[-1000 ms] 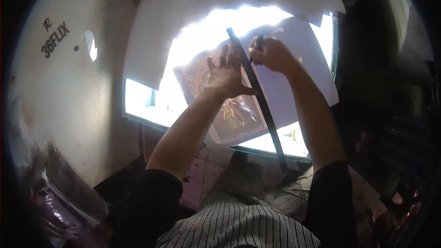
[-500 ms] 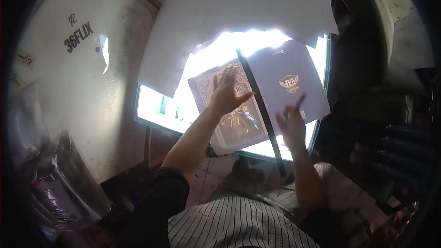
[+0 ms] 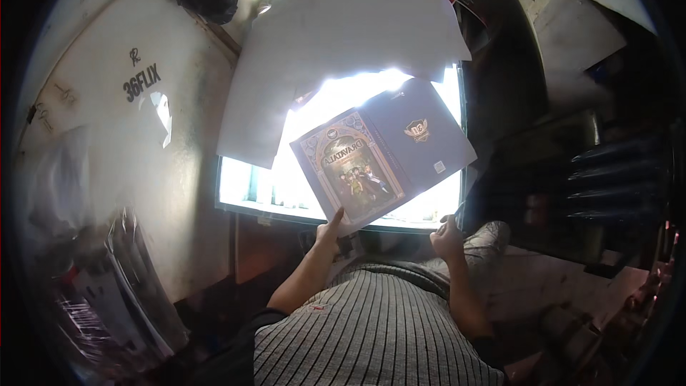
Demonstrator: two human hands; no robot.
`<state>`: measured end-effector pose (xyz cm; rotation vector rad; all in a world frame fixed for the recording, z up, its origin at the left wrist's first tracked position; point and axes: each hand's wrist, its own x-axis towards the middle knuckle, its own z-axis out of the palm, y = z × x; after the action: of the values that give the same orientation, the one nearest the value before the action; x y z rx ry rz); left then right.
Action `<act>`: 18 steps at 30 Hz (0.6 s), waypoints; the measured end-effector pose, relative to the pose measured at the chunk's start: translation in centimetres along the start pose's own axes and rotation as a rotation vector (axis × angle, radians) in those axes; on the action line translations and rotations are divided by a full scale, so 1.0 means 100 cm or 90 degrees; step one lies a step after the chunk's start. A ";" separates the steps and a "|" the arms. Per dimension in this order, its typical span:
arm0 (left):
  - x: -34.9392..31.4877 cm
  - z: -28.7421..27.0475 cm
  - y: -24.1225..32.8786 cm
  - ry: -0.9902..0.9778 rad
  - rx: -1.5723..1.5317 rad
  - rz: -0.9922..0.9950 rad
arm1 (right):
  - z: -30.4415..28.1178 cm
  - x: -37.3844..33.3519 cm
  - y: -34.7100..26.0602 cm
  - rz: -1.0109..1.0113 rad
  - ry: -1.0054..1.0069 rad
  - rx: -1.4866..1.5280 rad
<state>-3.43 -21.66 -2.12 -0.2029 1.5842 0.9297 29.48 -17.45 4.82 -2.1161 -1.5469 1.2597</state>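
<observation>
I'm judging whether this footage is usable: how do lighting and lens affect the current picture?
Head view: the bright panel glares white, leaving the backlit printed sheet dim though its design stays visible; head view: the far right sinks into deep shadow; head view: the fisheye lens curves the surroundings within a black rim; head view: the slim tool by the right hand is too small to identify.

Left hand (image 3: 329, 234) thumb-uppermost (right hand (image 3: 448, 239) curled)

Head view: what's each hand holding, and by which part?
Left hand: the printed sheet, at its bottom corner, thumb on top. Right hand: a thin pen-like tool, one end sticking out; exact grip point unclear.
</observation>
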 end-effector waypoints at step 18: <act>0.017 -0.022 0.002 -0.159 0.075 0.095 | -0.076 -0.042 0.012 -0.268 0.437 -0.052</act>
<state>-5.63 -22.33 -3.71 0.1120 1.4305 0.9335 35.67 -19.35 10.74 -1.8312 -1.5894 0.2844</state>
